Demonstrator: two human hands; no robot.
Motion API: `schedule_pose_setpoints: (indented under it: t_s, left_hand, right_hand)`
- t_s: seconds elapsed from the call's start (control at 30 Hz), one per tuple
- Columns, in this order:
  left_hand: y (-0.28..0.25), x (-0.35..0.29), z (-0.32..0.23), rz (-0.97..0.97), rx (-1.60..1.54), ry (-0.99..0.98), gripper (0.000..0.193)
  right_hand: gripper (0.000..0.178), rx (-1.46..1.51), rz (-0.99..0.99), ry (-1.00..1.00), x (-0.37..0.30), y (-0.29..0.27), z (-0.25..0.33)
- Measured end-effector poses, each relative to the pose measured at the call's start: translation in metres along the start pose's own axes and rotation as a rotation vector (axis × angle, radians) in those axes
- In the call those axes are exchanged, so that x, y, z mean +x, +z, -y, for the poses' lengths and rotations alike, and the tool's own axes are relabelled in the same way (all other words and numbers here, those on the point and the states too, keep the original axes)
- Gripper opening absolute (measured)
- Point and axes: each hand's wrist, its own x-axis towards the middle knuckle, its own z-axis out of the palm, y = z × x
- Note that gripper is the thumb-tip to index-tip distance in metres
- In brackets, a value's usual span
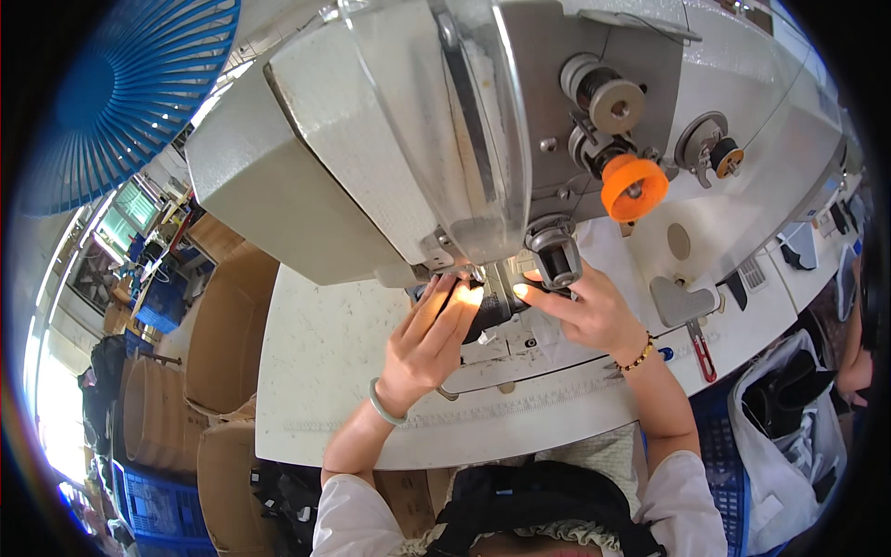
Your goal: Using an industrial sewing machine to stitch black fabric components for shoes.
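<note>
In front of me stands a large white sewing machine, its lit needle area low in the middle. A small black piece of material lies beneath the needle. My left hand is closed on the left part of that piece, fingertips close to the needle. On the other side, my right hand has its index finger stretched toward the piece and its other fingers loosely bent and apart. Its fingertips come near the black material; whether they touch it cannot be made out. The machine partly hides the work.
An orange thread knob juts from the machine. On the white table lies a red-handled tool beside a grey lever plate. A blue fan, cardboard boxes, a blue crate and a white bag of black pieces surround me. Another person's hand shows at right.
</note>
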Motion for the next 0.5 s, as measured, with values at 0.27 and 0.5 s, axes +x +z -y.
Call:
schedule_pose_setpoints:
  t_s: [0.27,0.5]
  left_hand:
    - [-0.0031,-0.0005,-0.0022,0.034,0.034,0.032,0.022]
    - [0.0001,-0.0010,0.0023,-0.011,-0.010,0.001,0.021]
  right_hand:
    - [0.032,0.024,-0.005,-0.015,-0.0017,-0.0001,-0.0030]
    - [0.031,0.032,0.011,0.044,-0.0012,-0.0011,0.0029]
